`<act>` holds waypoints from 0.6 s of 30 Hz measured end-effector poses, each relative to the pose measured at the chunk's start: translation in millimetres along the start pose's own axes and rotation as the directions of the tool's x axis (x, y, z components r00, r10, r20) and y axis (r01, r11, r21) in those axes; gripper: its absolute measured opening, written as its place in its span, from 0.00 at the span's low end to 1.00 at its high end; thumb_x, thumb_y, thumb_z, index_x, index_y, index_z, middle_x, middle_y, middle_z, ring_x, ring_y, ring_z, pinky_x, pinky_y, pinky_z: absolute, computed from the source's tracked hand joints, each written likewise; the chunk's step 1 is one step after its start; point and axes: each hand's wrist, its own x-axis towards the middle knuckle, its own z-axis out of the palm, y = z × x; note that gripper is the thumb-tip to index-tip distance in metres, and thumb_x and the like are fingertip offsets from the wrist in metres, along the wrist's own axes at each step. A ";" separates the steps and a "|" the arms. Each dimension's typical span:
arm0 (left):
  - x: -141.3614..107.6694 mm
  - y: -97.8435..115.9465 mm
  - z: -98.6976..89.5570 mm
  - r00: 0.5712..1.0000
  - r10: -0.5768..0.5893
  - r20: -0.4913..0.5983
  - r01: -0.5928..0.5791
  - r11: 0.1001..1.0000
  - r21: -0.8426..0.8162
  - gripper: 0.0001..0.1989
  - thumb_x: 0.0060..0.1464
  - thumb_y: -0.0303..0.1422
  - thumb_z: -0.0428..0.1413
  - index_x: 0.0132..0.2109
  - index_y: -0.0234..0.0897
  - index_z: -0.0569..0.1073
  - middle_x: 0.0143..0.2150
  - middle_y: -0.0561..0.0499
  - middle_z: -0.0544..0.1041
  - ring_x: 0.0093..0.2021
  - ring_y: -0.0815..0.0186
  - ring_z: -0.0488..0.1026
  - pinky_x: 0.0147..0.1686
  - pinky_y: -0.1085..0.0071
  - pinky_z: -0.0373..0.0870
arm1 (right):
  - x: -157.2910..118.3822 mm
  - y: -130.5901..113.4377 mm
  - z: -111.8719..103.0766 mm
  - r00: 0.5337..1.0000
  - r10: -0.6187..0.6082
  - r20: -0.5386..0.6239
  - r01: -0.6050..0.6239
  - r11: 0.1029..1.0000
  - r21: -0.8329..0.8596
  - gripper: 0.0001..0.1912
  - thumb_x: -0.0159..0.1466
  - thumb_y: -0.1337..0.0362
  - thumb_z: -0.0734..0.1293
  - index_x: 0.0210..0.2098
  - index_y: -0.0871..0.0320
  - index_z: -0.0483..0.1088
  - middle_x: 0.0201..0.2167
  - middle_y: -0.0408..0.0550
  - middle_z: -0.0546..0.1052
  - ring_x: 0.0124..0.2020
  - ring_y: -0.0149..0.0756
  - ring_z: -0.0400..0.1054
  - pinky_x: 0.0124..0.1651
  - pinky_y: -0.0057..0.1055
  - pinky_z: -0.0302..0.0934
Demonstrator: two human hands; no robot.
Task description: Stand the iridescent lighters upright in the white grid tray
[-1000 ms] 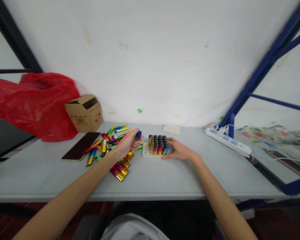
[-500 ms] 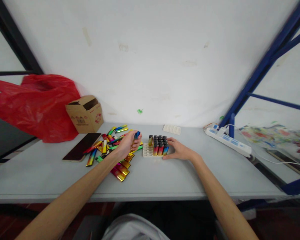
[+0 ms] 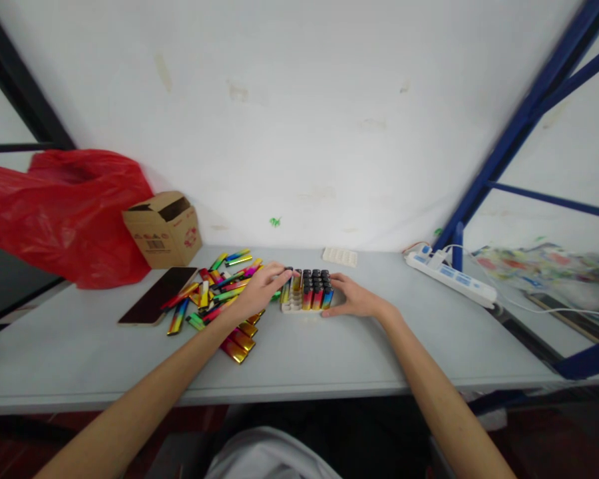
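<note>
A white slotted tray [image 3: 293, 308] stands on the table before me, its right part filled with upright lighters [image 3: 318, 297] that have black tops and shiny multicoloured bodies. My left hand [image 3: 265, 285] is at the tray's left rear, fingers closed on the top of a lighter [image 3: 286, 293] that stands upright at the slots; whether it is fully seated I cannot tell. Another lighter stands just right of it. Curved round the tray's right end, my right hand [image 3: 355, 297] holds it with the thumb at the front corner and fingers behind. Loose lighters [image 3: 239, 342] lie heaped on the left, partly under my left hand.
Left of the heap lies a dark phone [image 3: 158, 296]. Behind it are a cardboard box [image 3: 166, 233] and a red plastic bag [image 3: 80, 213]. A second white tray [image 3: 340, 257] lies near the wall. At right are a power strip [image 3: 452, 278] with cables and a blue frame [image 3: 499, 140].
My left hand has moved right from above the heap to the tray's left side, bringing a lighter to the slots. My right hand stays at the tray's right end.
</note>
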 end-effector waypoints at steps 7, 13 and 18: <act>-2.1 -11.1 0.9 0.991 0.101 0.084 -0.118 0.966 0.229 0.17 0.64 0.41 0.54 0.50 0.37 0.81 0.47 0.43 0.82 0.48 0.57 0.77 0.49 0.63 0.71 | 0.7 0.5 0.0 1.000 0.002 -0.006 -0.002 1.000 0.013 0.45 0.52 0.42 0.77 0.62 0.57 0.68 0.63 0.58 0.66 0.64 0.54 0.62 0.70 0.51 0.53; -4.0 -12.5 6.4 0.985 0.131 0.112 -0.156 0.955 0.251 0.16 0.65 0.40 0.53 0.52 0.38 0.80 0.50 0.45 0.82 0.48 0.58 0.78 0.49 0.66 0.73 | -0.1 0.7 0.1 1.000 -0.003 -0.010 0.003 1.000 0.012 0.44 0.52 0.42 0.77 0.62 0.56 0.68 0.63 0.58 0.66 0.63 0.54 0.62 0.70 0.51 0.53; -3.4 -12.4 6.8 0.978 0.124 0.167 -0.161 0.959 0.231 0.17 0.66 0.39 0.52 0.54 0.39 0.79 0.50 0.45 0.82 0.47 0.58 0.78 0.48 0.66 0.73 | 0.3 0.1 0.3 1.000 -0.008 -0.010 0.008 1.000 0.014 0.43 0.53 0.42 0.77 0.62 0.55 0.68 0.62 0.57 0.66 0.63 0.54 0.63 0.69 0.51 0.54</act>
